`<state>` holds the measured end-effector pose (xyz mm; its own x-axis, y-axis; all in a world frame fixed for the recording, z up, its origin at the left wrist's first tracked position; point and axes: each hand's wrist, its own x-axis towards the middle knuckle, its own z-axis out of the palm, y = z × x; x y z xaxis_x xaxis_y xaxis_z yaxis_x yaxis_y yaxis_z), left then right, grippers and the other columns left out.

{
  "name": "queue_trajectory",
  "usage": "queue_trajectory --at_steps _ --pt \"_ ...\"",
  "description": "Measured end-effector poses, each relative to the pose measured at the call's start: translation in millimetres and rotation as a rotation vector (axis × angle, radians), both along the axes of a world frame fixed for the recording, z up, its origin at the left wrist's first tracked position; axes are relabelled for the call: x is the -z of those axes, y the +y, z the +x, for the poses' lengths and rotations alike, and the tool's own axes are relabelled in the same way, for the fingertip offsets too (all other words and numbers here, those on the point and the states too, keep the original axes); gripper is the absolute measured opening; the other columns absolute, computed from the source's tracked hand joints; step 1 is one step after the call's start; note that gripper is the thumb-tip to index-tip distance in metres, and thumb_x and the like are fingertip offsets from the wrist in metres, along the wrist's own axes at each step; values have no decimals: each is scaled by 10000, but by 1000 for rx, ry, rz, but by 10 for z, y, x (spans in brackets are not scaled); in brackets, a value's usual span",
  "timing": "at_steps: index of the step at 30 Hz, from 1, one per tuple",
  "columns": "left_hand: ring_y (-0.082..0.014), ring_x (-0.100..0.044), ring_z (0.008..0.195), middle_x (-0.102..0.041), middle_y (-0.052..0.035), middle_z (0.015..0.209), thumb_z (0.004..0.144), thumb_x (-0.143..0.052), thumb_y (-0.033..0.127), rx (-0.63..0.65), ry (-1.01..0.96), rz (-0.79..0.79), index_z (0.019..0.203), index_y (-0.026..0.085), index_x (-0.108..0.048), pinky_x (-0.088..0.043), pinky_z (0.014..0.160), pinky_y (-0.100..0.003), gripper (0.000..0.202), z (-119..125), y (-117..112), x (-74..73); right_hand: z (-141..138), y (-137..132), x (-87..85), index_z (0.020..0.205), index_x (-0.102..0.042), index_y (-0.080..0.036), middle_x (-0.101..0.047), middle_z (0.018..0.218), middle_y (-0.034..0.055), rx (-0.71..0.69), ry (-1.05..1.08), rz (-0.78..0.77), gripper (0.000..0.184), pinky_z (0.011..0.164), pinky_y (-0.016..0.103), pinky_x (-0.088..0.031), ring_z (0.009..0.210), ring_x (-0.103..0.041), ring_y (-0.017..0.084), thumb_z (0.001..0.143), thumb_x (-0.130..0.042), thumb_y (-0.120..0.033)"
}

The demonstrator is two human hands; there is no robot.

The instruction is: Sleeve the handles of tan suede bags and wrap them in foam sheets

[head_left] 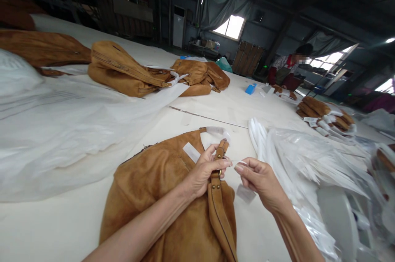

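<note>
A brown suede-like handbag (148,184) lies on the white table in front of me. My left hand (205,169) is closed round its shoulder strap (217,196), beside a small metal buckle. To the right of the strap, my right hand (259,177) pinches the end of a thin pale string. The string runs across the gap towards my left fingertips. Under the right hand hangs or lies a small translucent white tag or packet (246,193); I cannot tell if it is tied to the string. White wrapping (217,131) covers the upper part of the strap, and a white label (191,152) rests on the bag.
Clear plastic sheets (77,130) spread over the left of the table. More brown bags (120,70) lie behind them. White foam strips (258,138) and plastic bags (308,155) are heaped at right, near a grey-white reel (336,212). A co-worker (286,68) is at the far side.
</note>
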<state>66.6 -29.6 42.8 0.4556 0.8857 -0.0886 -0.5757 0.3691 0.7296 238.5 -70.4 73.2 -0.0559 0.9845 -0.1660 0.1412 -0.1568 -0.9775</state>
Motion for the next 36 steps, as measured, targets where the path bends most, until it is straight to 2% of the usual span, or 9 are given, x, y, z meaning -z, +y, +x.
queue_trajectory --at_steps 4,7,9,12,15,20,27,36 --pt "-59 -516 501 -628 12 796 684 -850 311 27 2 -17 1091 200 -597 -442 474 -179 492 -19 -9 9 81 38 53 801 -680 -130 -414 447 -72 -74 73 -47 382 440 229 -122 432 -240 45 753 -754 -501" --pt "-88 -566 543 -629 -7 849 728 -819 365 35 -14 -61 1041 198 -645 -490 481 -212 394 -34 5 39 156 99 126 820 -712 -115 -409 461 -65 -81 113 -93 405 444 231 -99 435 -248 41 727 -771 -504" --pt "-111 -592 580 -617 -11 812 730 -818 351 31 -37 -96 1007 186 -679 -515 512 -229 351 -38 22 66 191 147 188 791 -715 -116 -423 485 -57 -95 141 -136 405 444 229 -88 436 -257 36 694 -795 -501" --pt "-109 -591 611 -625 -28 758 721 -831 313 11 -68 -129 968 149 -716 -500 564 -204 318 -39 46 99 214 223 286 760 -707 -122 -438 501 -56 -118 191 -177 399 441 224 -78 428 -243 29 657 -821 -491" --pt "-98 -580 614 -633 -31 735 708 -845 292 -7 -99 -161 984 132 -728 -477 586 -184 340 -42 64 113 214 289 366 776 -701 -123 -396 441 -80 -175 257 -202 394 444 219 -81 406 -196 26 675 -809 -488" --pt "-107 -592 610 -649 -30 729 682 -864 293 36 -122 -194 1020 138 -724 -490 610 -202 397 -45 82 124 143 374 424 762 -693 -124 -365 421 -97 -272 333 -222 386 434 210 -95 397 -168 22 686 -804 -485" --pt "-127 -614 622 -665 -38 745 692 -853 277 33 -175 -193 901 133 -713 -508 618 -225 290 -46 109 165 -21 454 433 736 -681 -128 -356 423 -102 -312 382 -238 392 411 207 -69 390 -159 19 660 -817 -488" --pt "-84 -517 553 -572 18 653 689 -862 317 -18 -134 -180 893 152 -717 -434 535 -190 300 -53 104 158 -167 316 244 778 -666 -121 -392 425 -90 -275 358 -226 351 422 215 -88 400 -187 23 705 -782 -444"
